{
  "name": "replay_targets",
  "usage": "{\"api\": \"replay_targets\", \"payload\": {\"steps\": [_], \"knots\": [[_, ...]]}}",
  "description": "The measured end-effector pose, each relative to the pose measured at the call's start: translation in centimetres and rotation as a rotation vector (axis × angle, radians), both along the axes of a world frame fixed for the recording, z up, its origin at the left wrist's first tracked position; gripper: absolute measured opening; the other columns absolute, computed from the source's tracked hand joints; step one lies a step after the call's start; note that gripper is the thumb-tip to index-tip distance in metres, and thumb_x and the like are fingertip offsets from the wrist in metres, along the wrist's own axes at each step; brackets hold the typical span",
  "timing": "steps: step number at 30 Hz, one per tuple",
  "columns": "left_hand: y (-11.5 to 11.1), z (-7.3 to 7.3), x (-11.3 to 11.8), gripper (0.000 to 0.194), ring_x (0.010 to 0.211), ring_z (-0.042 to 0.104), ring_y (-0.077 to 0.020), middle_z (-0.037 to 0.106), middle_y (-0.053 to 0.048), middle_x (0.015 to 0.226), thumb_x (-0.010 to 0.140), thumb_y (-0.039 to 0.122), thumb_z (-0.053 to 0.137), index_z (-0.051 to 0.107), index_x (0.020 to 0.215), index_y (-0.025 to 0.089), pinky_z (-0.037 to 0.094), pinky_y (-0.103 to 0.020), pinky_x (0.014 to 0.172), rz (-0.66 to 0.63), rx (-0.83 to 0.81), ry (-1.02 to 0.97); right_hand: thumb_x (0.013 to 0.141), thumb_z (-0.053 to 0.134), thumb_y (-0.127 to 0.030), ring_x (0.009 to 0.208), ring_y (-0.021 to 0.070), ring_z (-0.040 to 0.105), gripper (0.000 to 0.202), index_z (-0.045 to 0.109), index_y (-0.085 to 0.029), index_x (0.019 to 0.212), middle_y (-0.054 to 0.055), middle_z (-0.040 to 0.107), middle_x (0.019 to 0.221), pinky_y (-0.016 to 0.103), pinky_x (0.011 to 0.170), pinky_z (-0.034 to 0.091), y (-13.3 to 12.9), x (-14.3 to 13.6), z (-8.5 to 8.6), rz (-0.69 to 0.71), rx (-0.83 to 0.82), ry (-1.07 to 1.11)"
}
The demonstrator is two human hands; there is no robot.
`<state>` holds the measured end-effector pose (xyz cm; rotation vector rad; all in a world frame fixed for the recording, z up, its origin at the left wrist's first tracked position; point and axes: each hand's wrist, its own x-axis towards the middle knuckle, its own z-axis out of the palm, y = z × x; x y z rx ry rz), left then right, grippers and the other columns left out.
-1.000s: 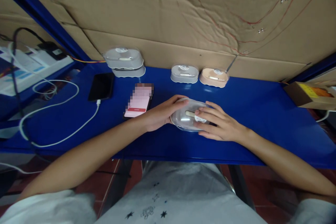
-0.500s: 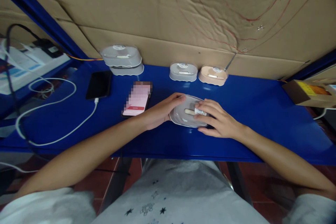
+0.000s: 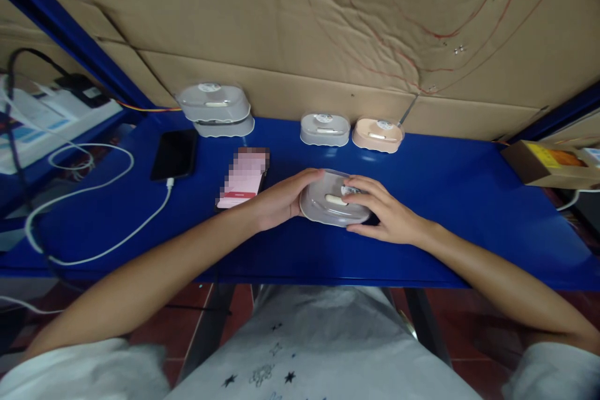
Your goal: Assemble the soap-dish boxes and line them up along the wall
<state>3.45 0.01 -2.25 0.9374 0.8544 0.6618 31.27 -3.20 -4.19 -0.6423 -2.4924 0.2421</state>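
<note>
Between both hands is a grey oval container (image 3: pixel 323 203) with a clear lid, a pale handle and a round white sticker. My left hand (image 3: pixel 285 203) is closed around its left end, thumb on top of the rim. Over the right part of the lid lies my right hand (image 3: pixel 384 212), its fingers wrapped around that end near the sticker. A similar grey container (image 3: pixel 325 131) and a peach container (image 3: pixel 377 135) stand behind, by the cardboard. Further left, two grey containers (image 3: pixel 215 106) are stacked.
A phone with a lit pink screen (image 3: pixel 244 178) lies left of my hands. Beyond it rests a dark phone (image 3: pixel 173 153) plugged into a white cable (image 3: pixel 94 261). A cardboard box (image 3: pixel 544 165) stands at the right end of the blue table (image 3: pixel 450 181). Cardboard (image 3: pixel 225 19) backs the table.
The fingers of my right hand have shifted slightly on the lid, showing more of the handle. The whole view has moved a little; both hands stay on the container.
</note>
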Motion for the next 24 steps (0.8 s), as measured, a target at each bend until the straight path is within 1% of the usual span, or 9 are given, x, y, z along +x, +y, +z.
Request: {"api": "replay_targets", "payload": {"steps": [2, 6, 9, 13, 16, 18, 20, 22, 24], "knots": [[0.2, -0.1, -0.3, 0.044, 0.102, 0.073, -0.0269, 0.078, -0.01, 0.119, 0.098, 0.058, 0.07, 0.078, 0.125, 0.024, 0.06, -0.034, 0.079, -0.021, 0.169, 0.159, 0.102, 0.074, -0.039, 0.158, 0.0326, 0.044, 0.062, 0.047, -0.031, 0.157, 0.013, 0.05, 0.164, 0.058, 0.126, 0.048, 0.0, 0.2, 0.1, 0.006, -0.039, -0.012], [0.1, -0.3, -0.9, 0.049, 0.124, 0.068, -0.0308, 0.069, -0.013, 0.136, 0.105, 0.057, 0.054, 0.076, 0.132, 0.022, 0.057, -0.046, 0.106, -0.006, 0.803, 0.592, 0.103, 0.072, -0.034, 0.157, 0.0332, 0.043, 0.054, 0.051, -0.03, 0.152, 0.013, 0.05, 0.164, 0.058, 0.127, 0.045, 0.1, 0.5, 0.6, -0.002, -0.089, -0.068], [-0.2, -0.5, -1.2, 0.05, 0.132, 0.065, -0.031, 0.065, -0.014, 0.141, 0.107, 0.054, 0.051, 0.071, 0.14, 0.022, 0.048, -0.051, 0.12, -0.066, 1.053, 0.764, 0.099, 0.073, -0.031, 0.154, 0.0342, 0.046, 0.052, 0.053, -0.03, 0.147, 0.012, 0.051, 0.161, 0.057, 0.124, 0.047, 0.1, 0.7, 1.6, -0.034, -0.138, -0.124], [0.5, -0.3, -1.5, 0.052, 0.141, 0.06, -0.0309, 0.062, -0.015, 0.149, 0.109, 0.055, 0.049, 0.062, 0.147, 0.021, 0.043, -0.051, 0.125, -0.086, 1.15, 0.888, 0.09, 0.076, -0.024, 0.146, 0.0333, 0.052, 0.052, 0.055, -0.029, 0.137, 0.012, 0.055, 0.153, 0.053, 0.119, 0.049, 0.4, 2.4, 3.6, -0.102, -0.203, -0.207], [2.7, 0.4, -1.5, 0.059, 0.152, 0.051, -0.033, 0.054, -0.017, 0.162, 0.109, 0.053, 0.05, 0.051, 0.157, 0.019, 0.038, -0.053, 0.129, -0.063, 1.22, 1.008, 0.083, 0.074, -0.018, 0.139, 0.0331, 0.055, 0.048, 0.057, -0.03, 0.126, 0.009, 0.057, 0.147, 0.053, 0.112, 0.05, 1.3, 6.2, 4.5, -0.208, -0.244, -0.28], [4.6, 1.1, -1.5, 0.066, 0.158, 0.043, -0.035, 0.046, -0.019, 0.171, 0.108, 0.052, 0.051, 0.043, 0.163, 0.017, 0.034, -0.055, 0.13, -0.099, 1.236, 1.091, 0.077, 0.075, -0.016, 0.134, 0.034, 0.057, 0.049, 0.059, -0.03, 0.121, 0.008, 0.059, 0.144, 0.055, 0.109, 0.05, 2.4, 9.4, 4.5, -0.36, -0.256, -0.35], [6.8, 1.7, -1.2, 0.073, 0.163, 0.035, -0.0375, 0.037, -0.021, 0.176, 0.106, 0.052, 0.053, 0.036, 0.167, 0.016, 0.032, -0.056, 0.131, -0.14, 1.23, 1.135, 0.068, 0.076, -0.013, 0.129, 0.0344, 0.059, 0.05, 0.062, -0.03, 0.114, 0.006, 0.062, 0.139, 0.053, 0.106, 0.048, 3.7, 12.6, 4.2, -0.636, -0.248, -0.43], [8.9, 2.0, -0.7, 0.076, 0.166, 0.028, -0.0412, 0.027, -0.024, 0.18, 0.106, 0.05, 0.054, 0.033, 0.169, 0.014, 0.028, -0.06, 0.131, -0.124, 1.234, 1.152, 0.066, 0.071, -0.009, 0.127, 0.0399, 0.058, 0.046, 0.065, -0.026, 0.108, 0.013, 0.063, 0.136, 0.058, 0.103, 0.045, 5.0, 15.3, 3.8, -0.798, -0.227, -0.433], [10.5, 2.0, -0.2, 0.073, 0.167, 0.021, -0.0452, 0.02, -0.025, 0.182, 0.105, 0.048, 0.055, 0.037, 0.167, 0.014, 0.024, -0.065, 0.131, -0.11, 1.243, 1.161, 0.066, 0.069, -0.008, 0.125, 0.0435, 0.057, 0.04, 0.065, -0.023, 0.104, 0.018, 0.064, 0.133, 0.06, 0.098, 0.045, 6.2, 17.4, 3.4, -0.908, -0.208, -0.414]]}}
